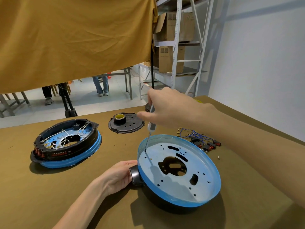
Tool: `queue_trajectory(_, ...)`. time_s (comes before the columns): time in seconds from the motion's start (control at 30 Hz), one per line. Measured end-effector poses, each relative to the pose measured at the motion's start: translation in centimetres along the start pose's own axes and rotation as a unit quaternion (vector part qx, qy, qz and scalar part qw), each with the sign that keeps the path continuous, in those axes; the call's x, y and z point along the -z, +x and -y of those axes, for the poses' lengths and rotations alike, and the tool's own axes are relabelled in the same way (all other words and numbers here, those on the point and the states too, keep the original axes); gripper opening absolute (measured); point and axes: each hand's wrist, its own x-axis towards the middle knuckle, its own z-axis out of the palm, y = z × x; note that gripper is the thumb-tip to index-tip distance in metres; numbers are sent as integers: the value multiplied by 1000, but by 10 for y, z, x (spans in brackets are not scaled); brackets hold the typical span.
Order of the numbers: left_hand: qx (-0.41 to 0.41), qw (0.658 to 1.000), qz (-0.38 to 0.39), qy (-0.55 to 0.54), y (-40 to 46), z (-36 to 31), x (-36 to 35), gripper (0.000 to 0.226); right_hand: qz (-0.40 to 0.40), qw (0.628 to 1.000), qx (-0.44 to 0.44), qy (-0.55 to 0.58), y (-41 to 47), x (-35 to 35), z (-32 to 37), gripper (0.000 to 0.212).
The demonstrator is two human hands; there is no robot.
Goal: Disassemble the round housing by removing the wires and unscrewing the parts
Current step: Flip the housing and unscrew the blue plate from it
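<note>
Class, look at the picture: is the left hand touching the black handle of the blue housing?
Touching. The head view shows the left hand with its fingers wrapped round the black handle on the blue housing, with no gap between them.

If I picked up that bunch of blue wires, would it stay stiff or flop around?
The tangled bunch of thin blue wires would probably flop, since the strands already loop loosely on the table. The small black switches at its ends would likely dangle and swing.

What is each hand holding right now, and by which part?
Right hand grips the translucent-handled screwdriver by its handle. Left hand holds the blue round metal housing by its black side handle.
</note>
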Motion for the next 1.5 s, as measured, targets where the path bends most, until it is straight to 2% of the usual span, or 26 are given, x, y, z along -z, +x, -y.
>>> queue_trajectory(0.03, 0, 1000, -1, 2, -1, 0, 0, 25, -14, 1000, 1, 4, 2, -2, -1, 36)
queue_trajectory(0.1, 3, 1000, -2, 3, -1, 0, 0, 26, 14, 997, 9, 79, 3, -2, -3, 27)
queue_trajectory(0.2, 4, 1000, -7, -1, -1, -1, 0, 26, 79, 984, 8, 160, 2, 3, -5, 42)
queue_trajectory(0.37, 14, 999, -5, 33, -5, -5, -2, 21, -11, 997, 28, 66, 0, -12, -5, 39)
queue_trajectory(0.5, 61, 992, 8, 110, -7, -12, 11, 41, 58, 994, -3, 98, -2, -25, -12, 35)
queue_trajectory(0.57, 76, 989, 14, 124, -9, -15, 14, 34, 81, 989, -9, 123, -6, -28, -15, 37)
queue_trajectory(0.6, 82, 990, 17, 115, -9, -16, 13, 34, 82, 986, -7, 142, -7, -28, -15, 39)
queue_trajectory(0.7, 94, 989, 44, 108, -8, -18, 10, 58, 76, 976, 20, 202, -11, -25, -15, 46)
queue_trajectory(0.77, 93, 988, 64, 107, -6, -18, 10, 63, 76, 977, 33, 196, -13, -26, -12, 45)
queue_trajectory(0.9, 90, 989, 75, 91, -4, -16, 17, 73, -9, 997, 37, 66, -17, -33, -3, 40)
queue_trajectory(1.07, 89, 989, 58, 102, -5, -16, 12, 61, -82, 982, 8, 171, -20, -35, -10, 33)
queue_trajectory(1.2, 81, 990, 28, 112, -5, -15, 6, 68, -154, 966, -66, 198, -28, -34, -35, 35)
queue_trajectory(1.27, 57, 990, -9, 130, 0, -12, 3, 68, -164, 941, -130, 267, -36, -37, -57, 37)
queue_trajectory(1.33, 24, 989, -51, 138, 4, -9, 4, 61, -151, 882, -204, 398, -45, -43, -78, 38)
queue_trajectory(1.43, 6, 989, -78, 123, 6, -9, 13, 59, -62, 731, -285, 617, -58, -60, -104, 38)
queue_trajectory(1.5, -7, 989, -99, 113, 7, -9, 23, 58, -21, 639, -307, 705, -66, -77, -119, 29)
